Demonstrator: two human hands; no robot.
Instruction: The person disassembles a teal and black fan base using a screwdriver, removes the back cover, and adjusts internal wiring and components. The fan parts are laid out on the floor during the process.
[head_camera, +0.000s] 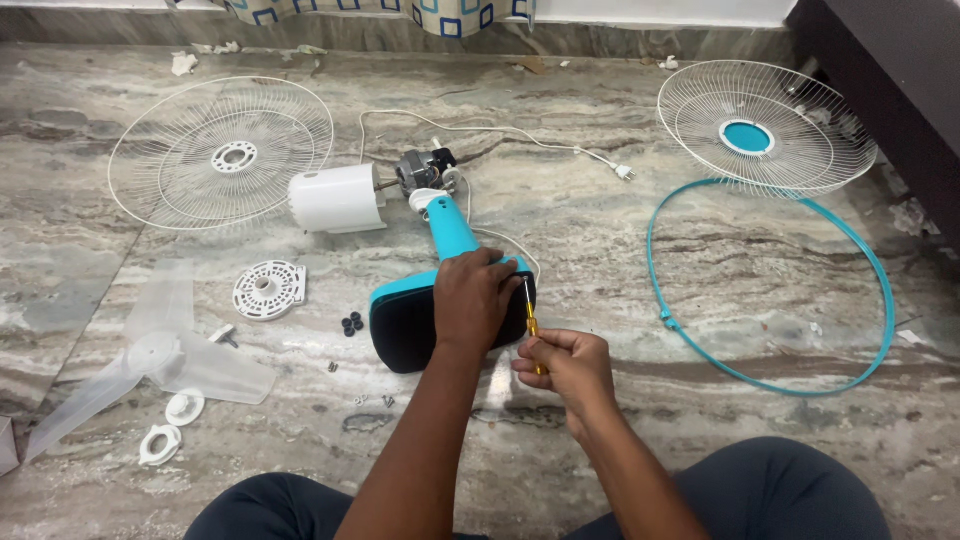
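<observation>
A turquoise fan stand with a dark base (405, 325) lies on the marble floor, its neck (450, 226) pointing away from me toward the bare motor (425, 170). My left hand (475, 300) presses down on the base, fingers curled over its edge. My right hand (565, 365) grips a yellow-handled screwdriver (531, 318), whose tip meets the base's right side next to my left hand. A white motor cover (338, 198) lies beside the motor.
A white rear grille (222, 152) lies far left, a front grille with a teal centre (765, 127) far right, a teal ring (768, 285) below it. A clear blade (160, 355), white plastic parts (268, 290), small screws (352, 324) and the power cord (540, 143) are scattered about.
</observation>
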